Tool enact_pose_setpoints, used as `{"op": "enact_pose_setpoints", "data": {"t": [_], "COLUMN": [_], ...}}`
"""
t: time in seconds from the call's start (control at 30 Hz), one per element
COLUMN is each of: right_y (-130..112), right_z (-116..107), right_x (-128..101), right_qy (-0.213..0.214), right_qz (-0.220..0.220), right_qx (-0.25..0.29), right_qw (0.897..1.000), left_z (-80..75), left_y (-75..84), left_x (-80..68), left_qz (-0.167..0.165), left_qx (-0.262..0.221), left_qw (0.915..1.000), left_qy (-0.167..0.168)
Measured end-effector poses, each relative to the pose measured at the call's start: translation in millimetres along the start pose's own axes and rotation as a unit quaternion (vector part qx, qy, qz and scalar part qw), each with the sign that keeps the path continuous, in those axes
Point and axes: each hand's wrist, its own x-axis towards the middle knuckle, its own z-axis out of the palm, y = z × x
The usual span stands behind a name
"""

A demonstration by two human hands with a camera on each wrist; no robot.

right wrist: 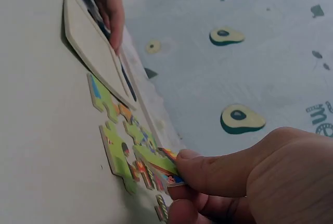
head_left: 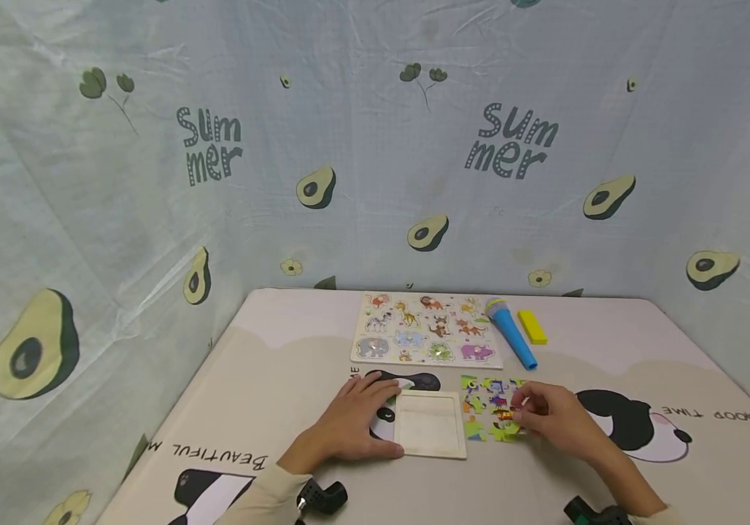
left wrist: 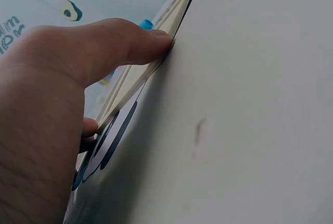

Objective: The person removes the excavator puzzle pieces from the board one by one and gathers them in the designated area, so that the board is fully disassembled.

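The left hand [head_left: 349,426] lies flat on the surface [head_left: 270,364], with its fingers spread out and its thumb pushed against the edge of the empty wooden tray [head_left: 430,424]. It looks like it sits there so the tray will not slide around. The right hand [head_left: 555,419] has its thumb and fingers pinched tight on one bright puzzle piece [right wrist: 169,164], and lifts its edge a little way up. That piece is at the near side of the loose puzzle pieces [head_left: 489,412], which lie in a bunch just to the right of the tray, some of them fitted together. So the held piece is right at the fingertips, and the tray is just beside it on the left, close enough for an easy move over. Farther back on the surface lies an animal puzzle board [head_left: 424,328] with all its little animals in place. Next to it on the right are a blue toy microphone [head_left: 511,334] and a yellow block [head_left: 532,327].
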Motion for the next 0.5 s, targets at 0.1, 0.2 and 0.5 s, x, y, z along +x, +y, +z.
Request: {"op": "enact_pose_setpoints", "data": {"t": [0.1, 0.2, 0.5], "right_y": [9, 14, 23], "right_z": [-5, -10, -17], "right_x": [-1, -1, -4], "right_qy": [-0.007, -0.013, -0.009], "right_qz": [0.002, 0.005, 0.047], "right_qx": [0.01, 0.016, 0.011], "right_qw": [1.0, 1.0, 0.999], "left_z": [-0.4, -0.5, 0.3], "left_y": [-0.2, -0.3, -0.2], "left_x": [-0.8, -1.1, 0.3], "left_qz": [-0.003, -0.004, -0.007], "left_qx": [0.0, 0.001, 0.001], "left_qw": [1.0, 1.0, 1.0], "left_qy": [-0.002, -0.001, -0.005]}}
